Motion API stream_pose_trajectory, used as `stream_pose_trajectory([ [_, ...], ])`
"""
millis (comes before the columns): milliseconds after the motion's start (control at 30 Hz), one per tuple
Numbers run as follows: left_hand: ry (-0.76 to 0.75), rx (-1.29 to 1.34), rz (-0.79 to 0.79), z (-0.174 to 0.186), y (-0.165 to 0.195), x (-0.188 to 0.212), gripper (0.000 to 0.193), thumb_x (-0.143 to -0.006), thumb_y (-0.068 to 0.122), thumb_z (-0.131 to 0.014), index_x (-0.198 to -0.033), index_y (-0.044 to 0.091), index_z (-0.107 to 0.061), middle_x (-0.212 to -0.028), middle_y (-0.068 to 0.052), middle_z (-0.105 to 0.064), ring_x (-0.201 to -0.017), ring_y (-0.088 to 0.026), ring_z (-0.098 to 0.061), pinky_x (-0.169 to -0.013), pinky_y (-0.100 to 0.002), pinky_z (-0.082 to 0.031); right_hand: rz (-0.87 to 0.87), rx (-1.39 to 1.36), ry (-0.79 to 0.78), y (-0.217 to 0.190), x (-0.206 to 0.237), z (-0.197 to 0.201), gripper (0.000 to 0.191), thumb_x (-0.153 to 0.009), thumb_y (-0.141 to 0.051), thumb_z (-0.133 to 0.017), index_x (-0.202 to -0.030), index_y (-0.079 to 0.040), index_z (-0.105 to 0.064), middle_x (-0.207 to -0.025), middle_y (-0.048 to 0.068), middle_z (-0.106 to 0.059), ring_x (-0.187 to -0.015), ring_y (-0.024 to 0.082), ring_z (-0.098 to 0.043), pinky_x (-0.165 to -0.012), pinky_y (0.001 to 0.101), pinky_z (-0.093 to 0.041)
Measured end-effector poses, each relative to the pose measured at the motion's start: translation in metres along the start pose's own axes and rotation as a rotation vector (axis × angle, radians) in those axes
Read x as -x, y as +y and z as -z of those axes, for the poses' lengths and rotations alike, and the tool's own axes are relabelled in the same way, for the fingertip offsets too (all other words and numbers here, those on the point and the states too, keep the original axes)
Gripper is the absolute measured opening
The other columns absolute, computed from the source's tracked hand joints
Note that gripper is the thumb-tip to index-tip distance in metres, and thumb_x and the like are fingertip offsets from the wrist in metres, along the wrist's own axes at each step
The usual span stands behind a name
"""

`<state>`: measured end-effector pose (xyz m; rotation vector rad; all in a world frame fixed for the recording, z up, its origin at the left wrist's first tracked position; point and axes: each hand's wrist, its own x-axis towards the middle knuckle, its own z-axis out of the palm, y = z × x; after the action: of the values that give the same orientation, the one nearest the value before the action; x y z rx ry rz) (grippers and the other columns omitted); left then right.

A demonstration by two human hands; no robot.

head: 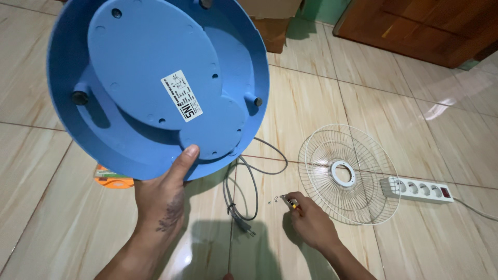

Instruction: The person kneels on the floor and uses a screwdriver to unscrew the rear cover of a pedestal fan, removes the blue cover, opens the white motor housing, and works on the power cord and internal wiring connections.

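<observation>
So the person's left hand (161, 199) has hold of a big round blue fan base (155, 83), flipped so its underside faces up at the camera. The thumb is pressed flat on the near rim and the rest of the fingers are hidden behind it, so the grip is closed on that edge. The base is up off the floor, tilted, and it has a white sticker near the middle plus a couple of little black rubber feet.

The right hand (311, 223) is down low over the tiled floor (332, 88), fingers pinched shut on a small screwdriver (290, 203) with a yellowish bit showing. Just left of its tip there are a few tiny screws (272, 200) lying on the tile.

Right beside that hand sits a white wire fan guard (348, 173), flat on the floor, and touching its right side is a white power strip (416, 189). A grey cord (244, 194) loops on the floor between the two hands. Something orange (114, 179) peeks out under the base's lower left edge. A wooden door (420, 28) is at the far right corner.
</observation>
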<state>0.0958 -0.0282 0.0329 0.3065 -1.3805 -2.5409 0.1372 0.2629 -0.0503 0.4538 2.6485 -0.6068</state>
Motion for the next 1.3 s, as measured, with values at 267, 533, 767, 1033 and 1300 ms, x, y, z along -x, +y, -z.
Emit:
stream_pose_trajectory([
  [267,0.007,0.014,-0.004,-0.002,0.004,0.003,0.059,-0.084,0.003,-0.074,-0.138,0.001,-0.051,-0.132,-0.011,-0.062,-0.117,-0.02,-0.064,-0.101,-0.036,-0.054,0.031,0.076,-0.056,-0.006,0.0,0.002,0.047,-0.093,-0.022,-0.048,-0.137,-0.037,-0.053,-0.121,0.005,-0.068,-0.111,0.026,-0.067,-0.096,0.0423,-0.052],
  [533,0.017,0.046,0.031,-0.004,0.001,-0.001,0.059,-0.083,0.002,-0.073,-0.138,0.0,-0.052,-0.132,-0.012,-0.062,-0.117,-0.021,-0.065,-0.1,-0.037,-0.055,-0.006,0.092,-0.087,-0.009,0.002,0.004,0.049,-0.095,-0.027,-0.046,-0.141,-0.042,-0.049,-0.122,0.004,-0.068,-0.111,0.025,-0.067,-0.097,0.0419,-0.052],
  [767,-0.007,0.035,-0.034,-0.001,-0.005,-0.004,0.059,-0.084,0.001,-0.074,-0.139,-0.001,-0.051,-0.133,-0.012,-0.062,-0.119,-0.021,-0.063,-0.103,-0.036,-0.053,0.016,0.1,-0.052,-0.02,0.002,0.008,0.039,-0.098,-0.032,-0.046,-0.136,-0.037,-0.054,-0.115,0.005,-0.072,-0.107,0.028,-0.069,-0.094,0.0444,-0.052],
  [1033,0.014,0.012,-0.008,0.0,-0.006,-0.003,0.057,-0.083,0.003,-0.075,-0.137,-0.001,-0.054,-0.131,-0.012,-0.063,-0.116,-0.021,-0.064,-0.101,-0.036,-0.054,0.026,0.03,0.112,-0.019,-0.01,0.004,0.027,-0.094,-0.038,-0.057,-0.117,-0.029,-0.068,-0.092,0.003,-0.079,-0.088,0.026,-0.075,-0.081,0.041,-0.056],
  [1300,0.01,-0.043,-0.042,0.001,-0.006,-0.001,0.055,-0.084,0.006,-0.076,-0.135,-0.003,-0.055,-0.13,-0.012,-0.064,-0.115,-0.02,-0.064,-0.1,-0.033,-0.052,0.034,0.005,0.137,-0.019,-0.019,-0.002,0.024,-0.091,-0.039,-0.061,-0.107,-0.028,-0.074,-0.087,-0.005,-0.081,-0.081,0.019,-0.076,-0.076,0.0381,-0.057],
])
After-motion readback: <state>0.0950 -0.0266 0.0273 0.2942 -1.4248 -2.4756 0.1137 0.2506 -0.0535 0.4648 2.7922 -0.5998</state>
